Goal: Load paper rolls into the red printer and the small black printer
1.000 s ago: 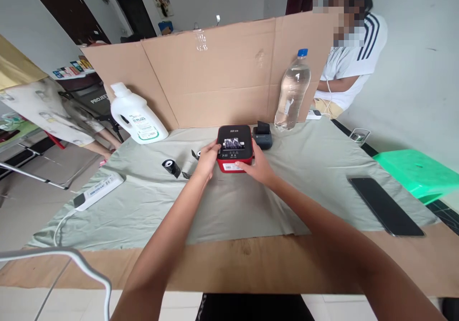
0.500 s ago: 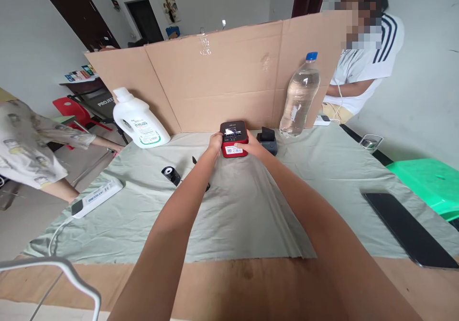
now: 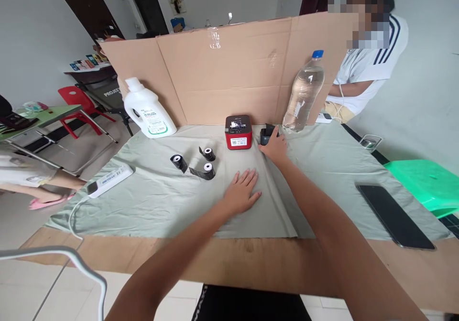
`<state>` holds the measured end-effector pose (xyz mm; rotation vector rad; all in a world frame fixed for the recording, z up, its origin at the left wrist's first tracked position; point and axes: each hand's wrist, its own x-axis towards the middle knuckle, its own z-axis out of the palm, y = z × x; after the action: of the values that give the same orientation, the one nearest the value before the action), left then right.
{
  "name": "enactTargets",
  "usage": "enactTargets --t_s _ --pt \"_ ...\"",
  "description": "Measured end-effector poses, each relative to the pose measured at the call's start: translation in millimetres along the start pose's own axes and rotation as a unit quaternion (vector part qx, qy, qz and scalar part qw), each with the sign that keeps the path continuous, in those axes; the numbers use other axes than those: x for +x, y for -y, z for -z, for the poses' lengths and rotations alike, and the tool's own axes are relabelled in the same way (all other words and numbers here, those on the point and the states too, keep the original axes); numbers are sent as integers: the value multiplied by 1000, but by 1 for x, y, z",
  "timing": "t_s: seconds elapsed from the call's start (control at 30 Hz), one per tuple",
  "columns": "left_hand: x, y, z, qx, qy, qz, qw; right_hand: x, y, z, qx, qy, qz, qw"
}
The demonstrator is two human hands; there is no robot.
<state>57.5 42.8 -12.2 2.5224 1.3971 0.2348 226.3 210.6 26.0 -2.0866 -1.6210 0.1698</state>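
Your left hand (image 3: pixel 242 190) lies flat and released on the grey-green cloth (image 3: pixel 333 161), palm down, fingers spread and pointing away from you, holding nothing. It rests near the middle of the cloth, in front of the red label printer (image 3: pixel 238 132) but well apart from it.

Your right hand (image 3: pixel 275 147) is stretched farther out and touches the small dark printer (image 3: pixel 266 134), which stands on the cloth just beside the red one, on its right. Your fingers curl against its near and right sides; you cannot tell from here whether they truly grasp it or only rest on it.

The red label printer stands upright close to the cardboard screen (image 3: pixel 229 72), with its white sticker facing you.

To the left of your left hand, 3 black label rolls sit on the cloth: 1 roll (image 3: pixel 178 161) farthest left, 1 roll (image 3: pixel 208 154) nearer the red printer, and 1 roll (image 3: pixel 205 170) closest to you.

A white detergent jug (image 3: pixel 148 111) stands at the screen's left end, and a clear water bottle (image 3: pixel 304 94) with a blue cap stands right of the dark printer. A white power strip (image 3: pixel 111 180) lies at the cloth's left edge, and a black phone (image 3: pixel 394 209) lies flat at its right. Another person (image 3: pixel 366 63) sits beyond the screen's right end.
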Motion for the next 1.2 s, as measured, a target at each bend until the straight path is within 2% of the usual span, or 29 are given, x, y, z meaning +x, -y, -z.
enactTargets --t_s 0.1,0.23,0.37,0.47,0.67,0.97,1.2 --pt "-9 -7 6 27 14 -1 1000 -30 -3 13 -11 -47 31 998" --pt "-12 -9 8 15 8 15 1000 -99 -13 31 14 -84 95 992" --pt "-21 -10 1 6 -19 13 1000 -163 -23 37 41 -93 141 985" --pt "-27 -9 -4 8 -31 0 999 -187 -23 36 44 -88 154 983" --pt "-30 -7 -4 16 -33 -5 999 -197 -20 33 39 -75 165 983" --pt "-35 -10 -1 -14 -33 18 999 -200 -31 26 65 -77 173 980" --pt "-37 7 -2 -98 -97 62 989 -202 -35 18 55 -78 176 980"
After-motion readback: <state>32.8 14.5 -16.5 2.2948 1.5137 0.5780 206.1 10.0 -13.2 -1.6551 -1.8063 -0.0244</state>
